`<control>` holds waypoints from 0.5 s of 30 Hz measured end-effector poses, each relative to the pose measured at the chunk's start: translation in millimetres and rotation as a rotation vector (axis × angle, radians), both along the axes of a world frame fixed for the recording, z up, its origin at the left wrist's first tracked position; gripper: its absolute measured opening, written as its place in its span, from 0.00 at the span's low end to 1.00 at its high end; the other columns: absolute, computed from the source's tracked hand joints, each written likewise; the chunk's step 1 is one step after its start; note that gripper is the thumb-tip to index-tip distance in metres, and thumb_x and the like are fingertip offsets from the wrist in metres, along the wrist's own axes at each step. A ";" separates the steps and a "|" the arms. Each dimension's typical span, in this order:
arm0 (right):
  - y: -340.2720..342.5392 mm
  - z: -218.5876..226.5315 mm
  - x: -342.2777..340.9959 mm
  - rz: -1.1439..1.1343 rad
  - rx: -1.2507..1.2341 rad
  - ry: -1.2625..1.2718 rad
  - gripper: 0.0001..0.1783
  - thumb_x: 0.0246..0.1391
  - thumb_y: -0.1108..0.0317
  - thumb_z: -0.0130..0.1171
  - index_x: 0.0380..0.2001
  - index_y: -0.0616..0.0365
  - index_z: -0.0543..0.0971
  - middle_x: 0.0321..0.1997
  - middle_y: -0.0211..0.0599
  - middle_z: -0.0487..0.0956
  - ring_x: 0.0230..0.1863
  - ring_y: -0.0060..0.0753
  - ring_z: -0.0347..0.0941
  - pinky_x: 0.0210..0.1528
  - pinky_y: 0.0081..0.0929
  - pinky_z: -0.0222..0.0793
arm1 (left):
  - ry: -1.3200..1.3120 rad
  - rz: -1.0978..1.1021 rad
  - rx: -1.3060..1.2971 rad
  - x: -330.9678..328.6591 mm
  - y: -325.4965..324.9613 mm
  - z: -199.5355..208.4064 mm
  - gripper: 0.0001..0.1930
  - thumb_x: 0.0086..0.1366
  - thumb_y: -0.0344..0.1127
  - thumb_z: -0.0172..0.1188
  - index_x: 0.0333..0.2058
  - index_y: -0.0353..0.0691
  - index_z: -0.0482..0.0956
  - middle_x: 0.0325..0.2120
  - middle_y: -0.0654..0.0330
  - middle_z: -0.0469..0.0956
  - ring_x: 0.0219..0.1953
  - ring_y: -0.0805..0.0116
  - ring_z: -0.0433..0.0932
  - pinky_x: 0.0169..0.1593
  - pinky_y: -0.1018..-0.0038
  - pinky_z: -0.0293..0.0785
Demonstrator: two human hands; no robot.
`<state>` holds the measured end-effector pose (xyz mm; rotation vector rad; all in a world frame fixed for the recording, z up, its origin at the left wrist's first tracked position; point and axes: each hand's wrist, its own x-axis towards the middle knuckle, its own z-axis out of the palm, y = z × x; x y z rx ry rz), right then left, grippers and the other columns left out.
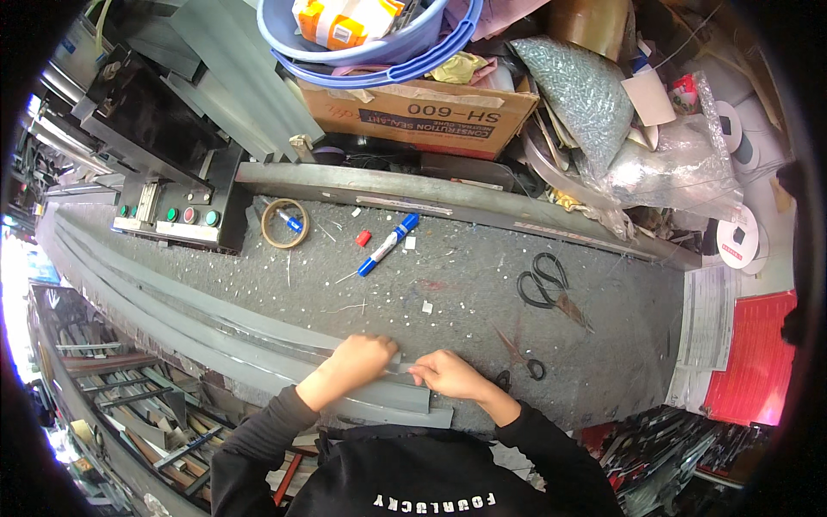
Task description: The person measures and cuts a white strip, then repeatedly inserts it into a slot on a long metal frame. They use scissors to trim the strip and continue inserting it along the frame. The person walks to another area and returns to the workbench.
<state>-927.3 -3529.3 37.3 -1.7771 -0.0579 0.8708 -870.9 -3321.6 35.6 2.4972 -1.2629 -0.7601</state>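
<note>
Several long grey profile strips (392, 397) lie side by side along the bench's near edge, running off to the far left. Over their right-hand ends is my left hand (355, 364), its fingers curled down; what they grip is hidden. My right hand (452, 376) is closed in a pinch just beyond the ends. A thin pale strip (401, 369) shows between the two hands, and the right fingertips hold its end. To the right of my right hand lie opened scissors (521, 358) with dark handles. Farther back rests a larger black-handled pair of scissors (548, 284).
A blue-and-white marker (388, 246), a red cap (363, 238) and a tape roll (266, 226) lie behind the strips, among white scraps. A control box (181, 226) with buttons stands at the left. Along the back rail (482, 200) are a cardboard box (405, 121) and bubble wrap (573, 95).
</note>
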 end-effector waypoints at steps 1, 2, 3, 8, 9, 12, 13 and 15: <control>2.0 3.5 0.1 -0.007 0.048 0.005 0.18 0.59 0.61 0.53 0.19 0.61 0.77 0.12 0.34 0.69 0.17 0.24 0.64 0.23 0.31 0.59 | -0.001 -0.009 0.003 -0.9 -0.1 -0.9 0.18 0.49 0.39 0.66 0.36 0.37 0.75 0.33 0.53 0.78 0.37 0.55 0.80 0.38 0.65 0.77; 4.7 7.7 -0.8 -0.007 0.033 0.070 0.18 0.59 0.61 0.53 0.19 0.61 0.77 0.12 0.35 0.69 0.17 0.24 0.64 0.23 0.31 0.59 | -0.001 0.000 0.007 -1.1 -0.6 -1.7 0.17 0.49 0.39 0.66 0.36 0.37 0.75 0.33 0.53 0.78 0.37 0.55 0.80 0.38 0.64 0.77; 6.5 11.8 -1.8 0.003 0.109 0.015 0.18 0.59 0.61 0.53 0.20 0.61 0.77 0.12 0.35 0.69 0.17 0.24 0.64 0.23 0.31 0.59 | 0.002 0.006 0.009 -1.4 -0.8 -1.6 0.17 0.49 0.39 0.65 0.36 0.37 0.75 0.34 0.53 0.78 0.37 0.54 0.80 0.38 0.64 0.77; 6.1 25.9 -5.5 0.025 0.012 0.006 0.18 0.62 0.60 0.51 0.23 0.60 0.78 0.12 0.26 0.66 0.16 0.18 0.60 0.21 0.24 0.58 | -0.008 0.125 -0.115 -5.8 1.8 11.8 0.19 0.49 0.36 0.63 0.42 0.40 0.78 0.36 0.56 0.77 0.39 0.54 0.79 0.43 0.64 0.75; 1.8 26.5 -4.2 0.032 -0.059 0.016 0.18 0.63 0.59 0.50 0.24 0.59 0.78 0.12 0.22 0.65 0.16 0.14 0.59 0.20 0.20 0.57 | -0.122 0.151 -0.185 -8.1 4.0 16.6 0.20 0.49 0.35 0.63 0.44 0.43 0.78 0.37 0.57 0.77 0.40 0.56 0.78 0.43 0.64 0.75; -13.1 22.7 2.6 -0.088 0.049 0.249 0.19 0.61 0.55 0.54 0.24 0.57 0.79 0.15 0.19 0.69 0.18 0.12 0.57 0.21 0.18 0.54 | -0.331 0.221 -0.328 -13.6 8.7 24.6 0.25 0.46 0.32 0.65 0.48 0.53 0.79 0.38 0.61 0.76 0.41 0.59 0.76 0.45 0.66 0.74; -17.3 20.8 3.2 -0.097 0.060 0.226 0.18 0.60 0.54 0.57 0.25 0.59 0.79 0.15 0.19 0.69 0.19 0.12 0.58 0.21 0.19 0.55 | -0.319 0.264 -0.366 -15.6 10.8 25.0 0.27 0.45 0.31 0.66 0.49 0.56 0.79 0.38 0.63 0.76 0.42 0.60 0.76 0.45 0.66 0.73; -22.7 16.7 1.1 -0.013 -0.128 -0.088 0.16 0.56 0.55 0.60 0.31 0.60 0.80 0.16 0.29 0.71 0.20 0.18 0.63 0.24 0.25 0.59 | -0.237 0.293 -0.407 -18.1 14.2 21.7 0.21 0.48 0.33 0.65 0.45 0.51 0.80 0.36 0.61 0.77 0.38 0.60 0.77 0.42 0.66 0.73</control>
